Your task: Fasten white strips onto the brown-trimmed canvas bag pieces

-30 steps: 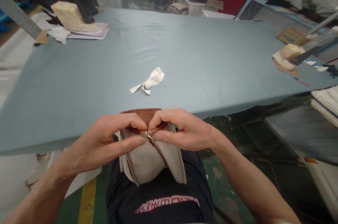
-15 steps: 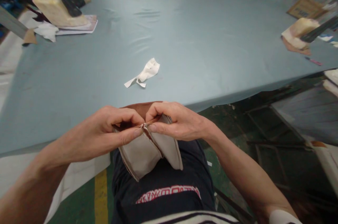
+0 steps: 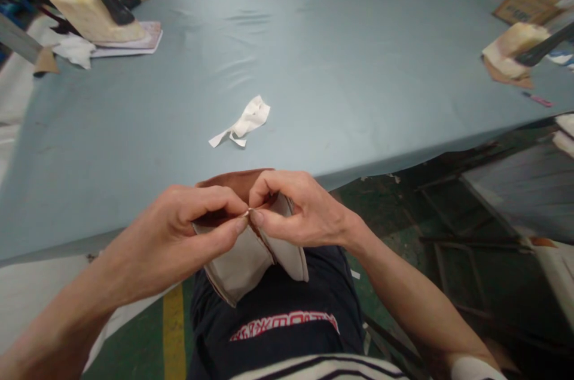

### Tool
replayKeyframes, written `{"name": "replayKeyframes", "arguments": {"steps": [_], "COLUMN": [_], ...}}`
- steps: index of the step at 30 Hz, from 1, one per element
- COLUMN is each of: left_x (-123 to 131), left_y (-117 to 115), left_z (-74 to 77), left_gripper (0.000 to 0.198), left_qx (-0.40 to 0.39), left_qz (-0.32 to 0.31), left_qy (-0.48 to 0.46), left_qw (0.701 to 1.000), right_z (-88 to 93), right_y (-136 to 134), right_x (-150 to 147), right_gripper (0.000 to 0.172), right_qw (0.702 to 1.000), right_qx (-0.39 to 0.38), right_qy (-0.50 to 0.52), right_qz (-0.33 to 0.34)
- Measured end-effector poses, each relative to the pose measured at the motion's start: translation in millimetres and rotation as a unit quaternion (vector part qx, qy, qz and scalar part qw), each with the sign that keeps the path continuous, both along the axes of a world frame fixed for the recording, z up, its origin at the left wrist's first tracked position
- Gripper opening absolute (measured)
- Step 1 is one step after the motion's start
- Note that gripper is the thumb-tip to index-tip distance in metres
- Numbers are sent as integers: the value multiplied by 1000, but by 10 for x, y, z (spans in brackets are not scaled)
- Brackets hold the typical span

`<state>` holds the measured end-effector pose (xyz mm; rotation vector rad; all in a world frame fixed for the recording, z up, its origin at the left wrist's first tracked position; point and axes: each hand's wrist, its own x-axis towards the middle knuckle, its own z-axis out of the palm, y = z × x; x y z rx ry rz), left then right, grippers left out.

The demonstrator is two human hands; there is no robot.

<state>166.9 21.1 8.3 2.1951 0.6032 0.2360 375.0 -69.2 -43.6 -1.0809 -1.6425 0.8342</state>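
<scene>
A sewn piece, off-white outside with a brown inner face and dark edges, is held over my lap at the table's front edge. My left hand pinches its upper rim near the middle seam between thumb and forefinger. Close beside it, my right hand pinches the same rim, the fingertips of both hands nearly touching. Below the pinch the seam runs down between two off-white panels. What kind of article it is, I cannot tell. The fingertips hide the exact spot being gripped.
The blue-grey covered table spreads ahead. A torn white scrap lies on it. Yellowish foam blocks stand with dark posts at the left, and another foam block at the right. A pink-handled tool lies near the right edge.
Both hands keep their pinch on the sewn piece's rim. The left thumb has shifted slightly right towards the seam, covering more of it. The view has tilted a little.
</scene>
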Motion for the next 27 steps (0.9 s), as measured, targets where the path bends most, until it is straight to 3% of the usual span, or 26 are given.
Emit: {"name": "replayKeyframes", "arguments": {"steps": [3,7,11,18,22,27], "left_x": [-23,-75,-112,-208,-250,-336], "left_y": [-72,-99,-33,109,140,124], "left_z": [-77,-233,-237,-15,-22,-83], "left_gripper": [25,29,28,19,17,14], "left_qx": [10,-62,-72,95,144,237], "left_qz": [44,101,91,-10,-69,-53], "left_qy": [-35,-63,-23,36,15,-35], "left_qw": [998,991,993,995,987,969], "right_z": [-61,-168,-205,-125,38,245], "right_y": [0,-1,11,48,57,125], "right_x": [-67,-163,-193,-247,-262,-262], "right_gripper": [8,10,10,8,6,13], "right_qw": [999,998,998,996,987,975], "right_qx": [19,38,36,-1,-37,6], "right_qy": [-3,-5,-20,-77,-159,-222], "right_qz": [-26,-51,-56,-38,-8,-6]}}
